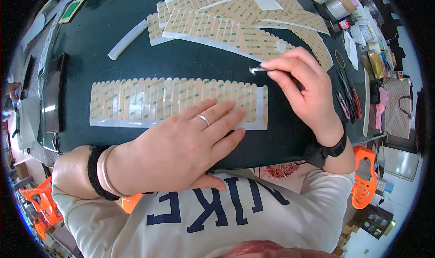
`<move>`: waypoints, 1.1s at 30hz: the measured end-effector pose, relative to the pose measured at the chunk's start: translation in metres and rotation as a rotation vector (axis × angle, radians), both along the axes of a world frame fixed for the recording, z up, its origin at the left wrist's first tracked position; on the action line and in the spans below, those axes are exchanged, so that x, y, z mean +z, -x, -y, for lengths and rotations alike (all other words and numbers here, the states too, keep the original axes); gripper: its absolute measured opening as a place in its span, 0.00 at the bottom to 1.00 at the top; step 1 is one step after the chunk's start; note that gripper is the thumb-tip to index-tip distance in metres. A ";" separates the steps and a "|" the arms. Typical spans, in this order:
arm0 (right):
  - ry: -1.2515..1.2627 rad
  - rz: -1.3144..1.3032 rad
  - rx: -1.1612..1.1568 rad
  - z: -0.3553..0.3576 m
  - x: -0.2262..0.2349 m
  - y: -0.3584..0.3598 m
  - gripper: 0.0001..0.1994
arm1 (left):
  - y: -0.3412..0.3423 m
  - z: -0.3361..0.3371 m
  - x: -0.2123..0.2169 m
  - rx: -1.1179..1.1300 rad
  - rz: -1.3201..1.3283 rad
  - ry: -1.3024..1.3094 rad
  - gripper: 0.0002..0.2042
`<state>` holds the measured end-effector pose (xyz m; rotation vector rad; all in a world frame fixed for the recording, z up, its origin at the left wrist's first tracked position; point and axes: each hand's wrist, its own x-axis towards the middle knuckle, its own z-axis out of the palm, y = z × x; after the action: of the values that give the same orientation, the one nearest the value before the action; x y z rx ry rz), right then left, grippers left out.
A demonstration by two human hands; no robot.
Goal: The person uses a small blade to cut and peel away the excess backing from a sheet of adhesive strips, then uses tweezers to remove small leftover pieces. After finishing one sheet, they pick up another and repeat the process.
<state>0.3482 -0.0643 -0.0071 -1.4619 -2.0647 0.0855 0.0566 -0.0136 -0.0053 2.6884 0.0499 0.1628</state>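
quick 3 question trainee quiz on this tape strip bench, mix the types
1. True or false: the left hand lies flat on the near sheet of strips.
2. What does the right hand pinch? A) scissors B) tweezers C) a pen
3. Fill in: the white bar lies to the ___ of the far pile of sheets.

Key: 1 true; 2 B; 3 left
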 end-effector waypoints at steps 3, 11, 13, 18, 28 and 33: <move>0.254 -0.120 0.128 0.003 0.005 0.000 0.08 | -0.002 0.000 -0.001 0.007 -0.008 -0.026 0.46; 0.356 -0.140 0.221 0.004 -0.002 0.002 0.09 | 0.000 0.000 0.003 0.025 -0.029 -0.072 0.46; 0.359 -0.135 0.218 0.003 -0.005 0.001 0.09 | 0.001 -0.001 0.003 0.026 -0.029 -0.076 0.46; 0.346 -0.130 0.218 0.002 -0.007 0.000 0.08 | 0.001 0.001 0.009 0.003 -0.077 -0.039 0.46; 0.360 -0.206 0.221 0.000 -0.003 -0.006 0.10 | 0.005 0.002 0.011 -0.040 -0.076 -0.049 0.47; 0.253 -0.052 0.366 0.001 -0.001 -0.008 0.12 | 0.005 -0.001 0.010 -0.060 -0.080 -0.039 0.47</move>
<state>0.3564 -0.0658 -0.0078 -1.1864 -2.3196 0.5420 0.0520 -0.0124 0.0044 2.7313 -0.0093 0.0376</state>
